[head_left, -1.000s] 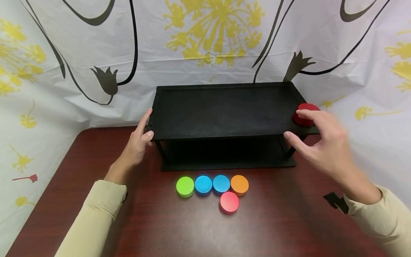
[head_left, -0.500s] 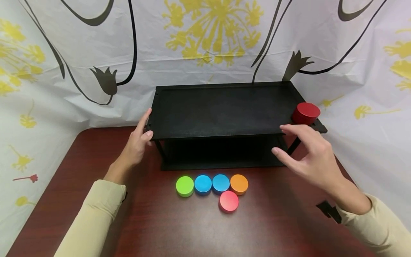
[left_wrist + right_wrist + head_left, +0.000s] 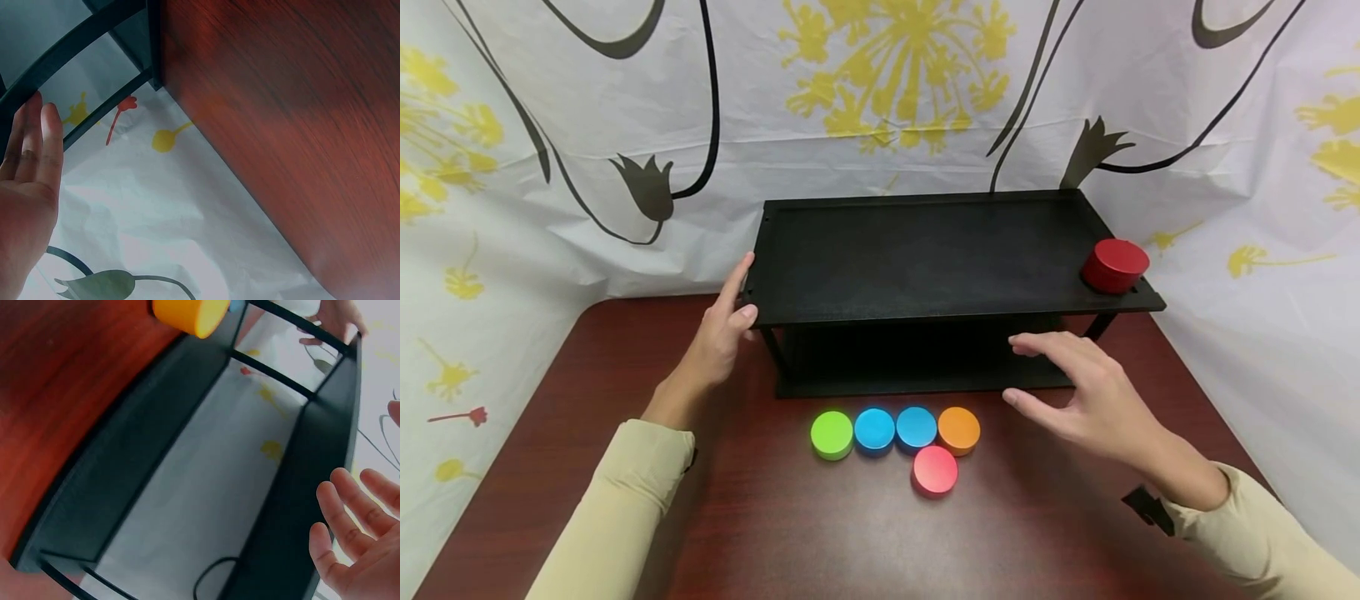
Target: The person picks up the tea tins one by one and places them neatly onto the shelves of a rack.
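My left hand rests against the left end of a black two-tier shelf, fingers straight along its side and thumb at the front corner. In the left wrist view those fingers touch the shelf's upper rail. My right hand hovers in front of the shelf's right part, fingers spread and gently bent, holding nothing. A red round block sits on the shelf top's front right corner. Before the shelf lie a green disc, two blue discs, left and right, an orange disc and a pinkish-red disc.
The shelf stands on a dark reddish wooden table, its lower tier in shadow beneath the top. A white patterned sheet hangs behind and at both sides. The pinkish-red disc lies nearer me than the row.
My right hand has let go of the red round block and drawn back, moving left and toward me. The block stays on the shelf corner. My left hand has not moved noticeably.
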A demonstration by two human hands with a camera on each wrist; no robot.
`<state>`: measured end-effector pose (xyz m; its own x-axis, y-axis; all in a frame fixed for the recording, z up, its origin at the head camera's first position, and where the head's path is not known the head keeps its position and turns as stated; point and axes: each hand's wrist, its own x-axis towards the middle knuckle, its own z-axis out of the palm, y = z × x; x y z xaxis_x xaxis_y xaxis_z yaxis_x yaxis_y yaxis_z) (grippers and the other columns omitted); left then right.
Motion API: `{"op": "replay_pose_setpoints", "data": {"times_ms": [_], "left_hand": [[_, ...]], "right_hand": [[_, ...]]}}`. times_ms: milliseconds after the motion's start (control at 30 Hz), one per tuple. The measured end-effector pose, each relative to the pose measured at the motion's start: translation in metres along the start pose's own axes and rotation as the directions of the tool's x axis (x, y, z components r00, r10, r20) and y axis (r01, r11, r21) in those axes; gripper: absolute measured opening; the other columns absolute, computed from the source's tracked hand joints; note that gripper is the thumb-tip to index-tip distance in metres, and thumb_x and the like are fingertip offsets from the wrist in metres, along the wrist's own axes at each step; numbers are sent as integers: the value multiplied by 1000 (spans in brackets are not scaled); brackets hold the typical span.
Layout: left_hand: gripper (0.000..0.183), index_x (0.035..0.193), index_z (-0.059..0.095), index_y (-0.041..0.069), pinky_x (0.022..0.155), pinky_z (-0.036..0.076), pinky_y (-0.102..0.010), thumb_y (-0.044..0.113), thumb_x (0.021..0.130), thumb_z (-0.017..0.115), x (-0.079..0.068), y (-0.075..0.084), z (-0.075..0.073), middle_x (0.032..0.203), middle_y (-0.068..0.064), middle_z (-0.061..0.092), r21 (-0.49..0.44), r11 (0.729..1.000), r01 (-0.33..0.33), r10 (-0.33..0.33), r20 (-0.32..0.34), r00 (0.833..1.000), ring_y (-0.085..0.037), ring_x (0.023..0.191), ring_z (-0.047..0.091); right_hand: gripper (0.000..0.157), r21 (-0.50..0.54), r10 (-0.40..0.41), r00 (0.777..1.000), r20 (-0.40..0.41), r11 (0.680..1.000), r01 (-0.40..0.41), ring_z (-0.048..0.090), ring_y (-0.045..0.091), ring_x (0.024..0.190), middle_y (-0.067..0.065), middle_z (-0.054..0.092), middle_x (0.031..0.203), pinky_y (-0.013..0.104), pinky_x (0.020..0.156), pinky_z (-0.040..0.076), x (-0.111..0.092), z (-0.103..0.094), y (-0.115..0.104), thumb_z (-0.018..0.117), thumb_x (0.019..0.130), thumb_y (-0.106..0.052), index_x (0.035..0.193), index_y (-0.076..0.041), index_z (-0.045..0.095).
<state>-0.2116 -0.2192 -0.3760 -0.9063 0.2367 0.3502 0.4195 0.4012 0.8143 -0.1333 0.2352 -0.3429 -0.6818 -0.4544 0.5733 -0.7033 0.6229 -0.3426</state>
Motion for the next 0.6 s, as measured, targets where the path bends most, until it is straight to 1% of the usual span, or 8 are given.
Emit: {"op": "replay_pose_setpoints", "data": {"times_ms": [100, 233, 367, 467, 567, 600], "left_hand": [[70, 161, 17, 29, 75, 43, -48, 32, 94, 38, 0, 0, 0, 162, 3, 21, -2, 1000, -3, 3, -4, 1000, -43, 79, 50], [70, 161, 17, 29, 74, 44, -48, 32, 94, 38, 1, -1, 1, 162, 4, 21, -7, 1000, -3, 3, -7, 1000, -39, 80, 50], [69, 161, 17, 30, 75, 44, -47, 33, 94, 38, 1, -1, 1, 162, 5, 20, -8, 1000, 0, 0, -7, 1000, -34, 82, 50], [69, 161, 17, 31, 75, 43, -48, 33, 94, 37, 1, -1, 1, 162, 5, 20, -7, 1000, 4, -4, -8, 1000, -33, 82, 51], [70, 161, 17, 31, 76, 43, -49, 33, 94, 37, 0, -2, 1, 162, 6, 19, -12, 1000, 7, -7, -7, 1000, -33, 85, 51], [70, 161, 17, 31, 77, 43, -49, 33, 94, 37, 0, -2, 1, 162, 5, 19, -15, 1000, 7, -7, -7, 1000, -33, 88, 51]], "right_hand": [[61, -17, 10, 999, 45, 1000, -9, 59, 15, 109, -2, 67, 120, 26, 94, 39, -5, 7, 1, 87, 70, -21, 126, -15, 66], [62, -10, 24, 994, 109, 1000, -23, 57, 11, 110, -5, 65, 122, 31, 93, 41, -11, 16, 2, 88, 70, -23, 128, -18, 64], [63, 24, 2, 983, 181, 1000, -7, 56, 10, 109, -8, 64, 123, 31, 92, 43, -16, 27, 3, 87, 73, -27, 130, -20, 63], [63, 46, -10, 975, 223, 999, -1, 56, 11, 107, -9, 64, 122, 30, 91, 46, -19, 35, 4, 87, 73, -30, 130, -20, 63], [62, 54, 4, 969, 247, 998, -18, 57, 10, 105, -11, 65, 121, 33, 89, 48, -23, 42, 6, 87, 73, -33, 129, -20, 64], [61, 53, 13, 967, 254, 998, -27, 57, 10, 105, -11, 65, 121, 35, 89, 49, -24, 44, 6, 87, 74, -33, 129, -20, 64]]}}
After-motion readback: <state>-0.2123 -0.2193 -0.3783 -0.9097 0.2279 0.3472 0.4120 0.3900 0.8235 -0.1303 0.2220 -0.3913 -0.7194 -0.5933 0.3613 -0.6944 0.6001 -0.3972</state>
